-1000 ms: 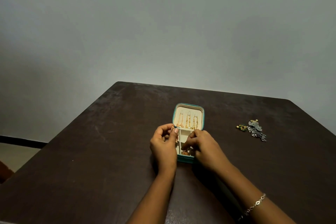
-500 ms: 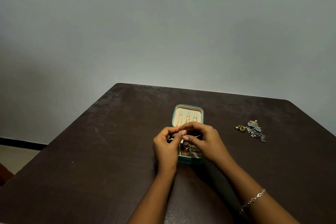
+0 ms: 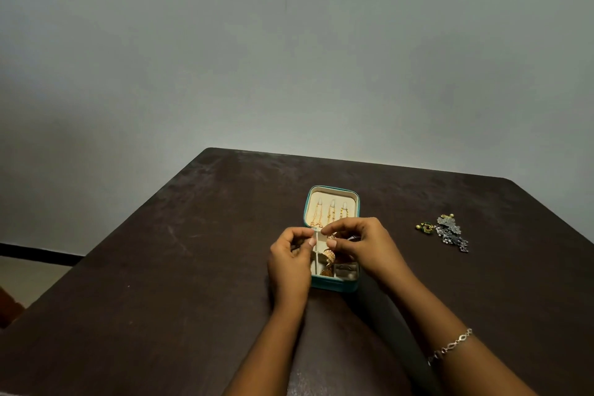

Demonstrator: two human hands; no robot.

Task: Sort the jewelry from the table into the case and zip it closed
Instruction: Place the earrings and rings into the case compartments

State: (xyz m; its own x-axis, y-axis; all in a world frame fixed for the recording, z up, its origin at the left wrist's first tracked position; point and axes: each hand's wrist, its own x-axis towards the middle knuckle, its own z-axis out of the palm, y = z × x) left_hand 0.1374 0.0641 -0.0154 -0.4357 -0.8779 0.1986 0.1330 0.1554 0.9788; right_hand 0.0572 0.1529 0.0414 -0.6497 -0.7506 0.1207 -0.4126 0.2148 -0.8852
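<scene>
Case [image 3: 334,284] open on table [image 3: 193,267]; chains [image 3: 331,215] hang in lid. Right hand [image 3: 363,244] pinches small gold piece [image 3: 331,236] over the tray. Left hand [image 3: 289,262] curled alongside, grasp cannot be told. Silver cluster [image 3: 450,233] and green earring [image 3: 426,227] lie unsorted; zip undone.

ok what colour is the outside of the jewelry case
The case is teal outside, seen in the head view.

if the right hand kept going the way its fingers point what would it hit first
Probably the left hand: the right hand points leftward over the open case, fingertips nearly meeting; depth is unclear.
</scene>
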